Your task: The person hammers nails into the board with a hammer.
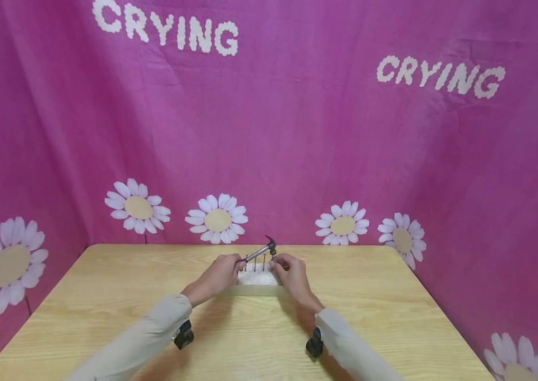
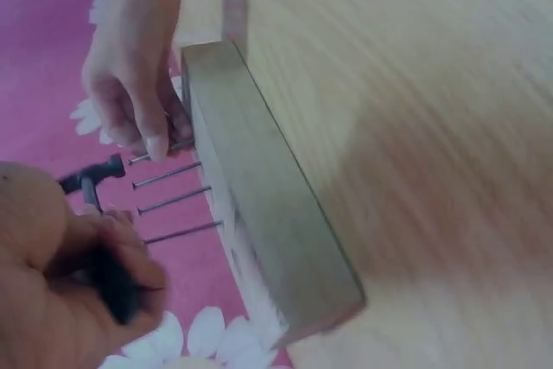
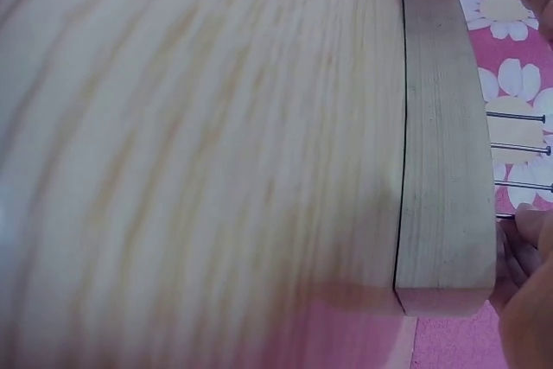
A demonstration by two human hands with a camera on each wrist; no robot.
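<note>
My left hand (image 1: 218,273) grips the handle of a claw hammer (image 1: 258,253), whose dark head is raised over the right end of a wooden block (image 1: 260,290). Several long nails (image 1: 255,263) stand upright in a row along the block's top. With thumb and fingers, my right hand (image 1: 293,272) pinches the rightmost nail (image 2: 138,159) close to the block. In the left wrist view the hammer head (image 2: 105,168) hangs beside that nail's top. The right wrist view shows the pinched nail (image 3: 505,216) partly hidden by my fingertips, with the other nails (image 3: 520,149) alongside.
The block lies on a light wood-grain table (image 1: 359,307), towards its far edge. Behind and at both sides hangs a pink curtain (image 1: 288,132) with white daisies and lettering. Each of my sleeved wrists carries a small black camera (image 1: 183,334).
</note>
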